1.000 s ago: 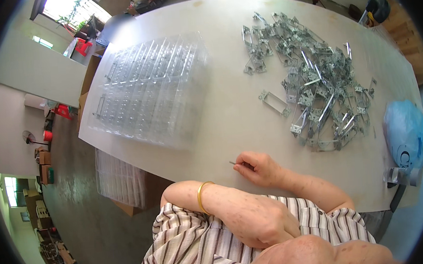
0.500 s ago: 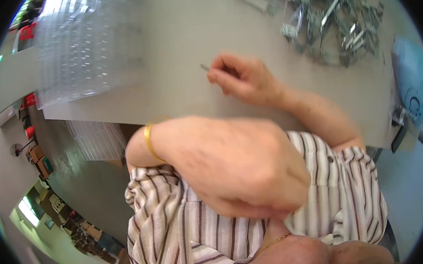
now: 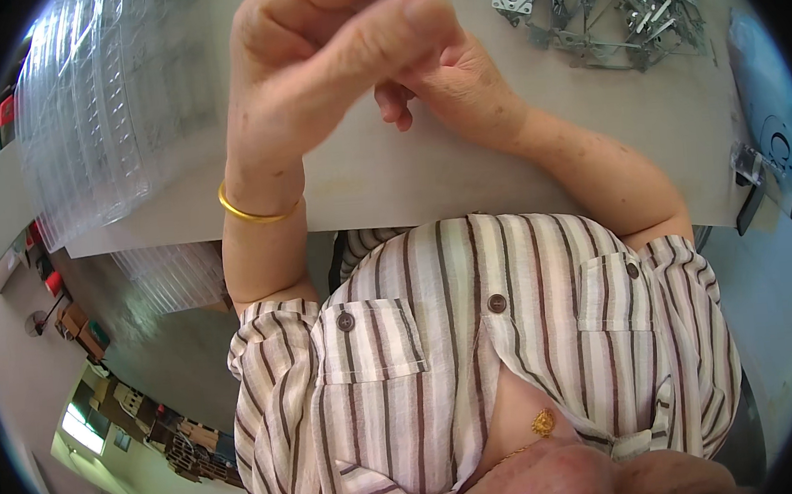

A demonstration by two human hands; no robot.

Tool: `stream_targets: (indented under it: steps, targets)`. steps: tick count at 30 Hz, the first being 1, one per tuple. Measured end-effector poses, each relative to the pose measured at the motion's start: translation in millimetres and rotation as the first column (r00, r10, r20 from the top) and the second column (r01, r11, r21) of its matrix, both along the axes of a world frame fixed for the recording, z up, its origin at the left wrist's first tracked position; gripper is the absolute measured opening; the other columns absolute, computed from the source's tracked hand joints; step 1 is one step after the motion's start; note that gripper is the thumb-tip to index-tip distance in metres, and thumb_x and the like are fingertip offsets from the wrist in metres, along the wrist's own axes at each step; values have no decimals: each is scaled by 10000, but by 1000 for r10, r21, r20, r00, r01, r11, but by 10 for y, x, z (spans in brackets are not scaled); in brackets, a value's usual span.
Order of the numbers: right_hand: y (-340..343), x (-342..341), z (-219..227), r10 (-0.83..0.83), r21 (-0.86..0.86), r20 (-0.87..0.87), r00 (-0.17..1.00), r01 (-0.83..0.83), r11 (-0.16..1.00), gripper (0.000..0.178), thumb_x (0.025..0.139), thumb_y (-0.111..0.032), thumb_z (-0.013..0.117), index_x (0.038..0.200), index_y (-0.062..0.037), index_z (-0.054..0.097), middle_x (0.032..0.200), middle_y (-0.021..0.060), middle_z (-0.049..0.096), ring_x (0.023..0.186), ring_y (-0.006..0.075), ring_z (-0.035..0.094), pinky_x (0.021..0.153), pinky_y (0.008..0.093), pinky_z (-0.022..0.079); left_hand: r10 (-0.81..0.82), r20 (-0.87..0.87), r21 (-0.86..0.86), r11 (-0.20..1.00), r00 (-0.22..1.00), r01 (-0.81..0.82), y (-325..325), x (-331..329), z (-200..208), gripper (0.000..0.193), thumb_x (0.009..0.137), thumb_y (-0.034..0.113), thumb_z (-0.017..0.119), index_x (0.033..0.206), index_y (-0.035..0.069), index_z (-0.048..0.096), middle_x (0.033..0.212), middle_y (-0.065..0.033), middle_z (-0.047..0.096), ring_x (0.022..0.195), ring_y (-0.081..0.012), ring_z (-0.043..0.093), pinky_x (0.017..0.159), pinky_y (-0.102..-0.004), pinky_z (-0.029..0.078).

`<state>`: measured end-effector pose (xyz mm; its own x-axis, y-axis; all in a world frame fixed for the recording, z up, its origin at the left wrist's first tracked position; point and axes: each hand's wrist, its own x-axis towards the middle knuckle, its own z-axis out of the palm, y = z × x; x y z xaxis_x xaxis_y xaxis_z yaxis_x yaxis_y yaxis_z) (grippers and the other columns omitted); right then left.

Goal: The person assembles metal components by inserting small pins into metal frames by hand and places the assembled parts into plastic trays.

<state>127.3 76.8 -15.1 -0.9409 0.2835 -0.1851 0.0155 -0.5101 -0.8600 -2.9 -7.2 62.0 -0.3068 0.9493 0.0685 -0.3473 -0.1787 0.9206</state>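
My left hand, with a gold bangle on its wrist, is raised over the table in front of me. Its fingers are curled in and the thumb lies along them. Whatever they pinch, if anything, is out of sight. Just behind it, my right hand is partly covered by the left. Its visible fingers are bent and drawn together, and their tips are hidden, so I cannot make out what they hold. To the right of both hands lies a pile of thin silvery metal brackets.
Clear ribbed plastic trays are stacked at the table's left. More plastic trays stand below the table's edge. A blue plastic bag and a dark device are at the right edge. Cardboard boxes stand farther left.
My left hand has gone from close to my chest up and forward to beside the right hand. The small thin grey piece in my right fingers is now hidden. The view has shifted.
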Motion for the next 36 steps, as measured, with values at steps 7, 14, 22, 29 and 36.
stream_targets:
  steps: [7, 14, 22, 29, 36]
  targets:
    - [23, 2, 35, -36, -66, -5, 999, 36, 997, 177, 1043, -222, 550, 1031, -48, 580, 871, 45, 676, 653, 93, 624, 563, 251, 518, 368, -281, -68, 913, 886, -401, 238, -209, -310, 203, 984, 104, 620, 959, -84, 691, 789, -107, 660, 678, -158, 594, 617, -281, 470]
    - [60, 74, 97, 46, -6, -6, 999, -46, 999, 115, 1021, -180, 569, 1001, -68, 581, 810, 6, 642, 645, 70, 567, 570, 243, 468, 522, -264, -71, 828, 811, -556, 215, -408, -488, 193, 995, 132, 624, 955, -46, 687, 796, -75, 654, 664, -120, 582, 594, -251, 450]
    - [-4, 181, 40, 125, 332, -170, 978, -62, 941, 116, 944, -141, 630, 928, -27, 616, 754, 57, 661, 668, 128, 605, 610, 301, 481, 431, -405, -199, 819, 806, -538, 209, -338, -657, 200, 999, 179, 636, 961, -11, 687, 816, -54, 663, 704, -106, 588, 627, -247, 460]
    - [29, 216, 31, 248, 335, -194, 949, -174, 926, 122, 916, -159, 617, 873, -47, 638, 728, 36, 692, 656, 135, 640, 624, 299, 504, 330, -537, -283, 796, 776, -534, 317, -174, -638, 178, 1005, 187, 639, 1000, 20, 698, 860, -1, 650, 748, -64, 572, 671, -211, 462]
    - [-7, 110, 23, 311, 389, -269, 911, -192, 901, 137, 906, -174, 606, 891, -40, 631, 726, 56, 684, 657, 155, 639, 621, 326, 496, 156, -614, -332, 838, 774, -432, 217, -405, -653, 206, 1005, 148, 625, 1157, 12, 660, 881, 23, 631, 763, -37, 559, 667, -185, 446]
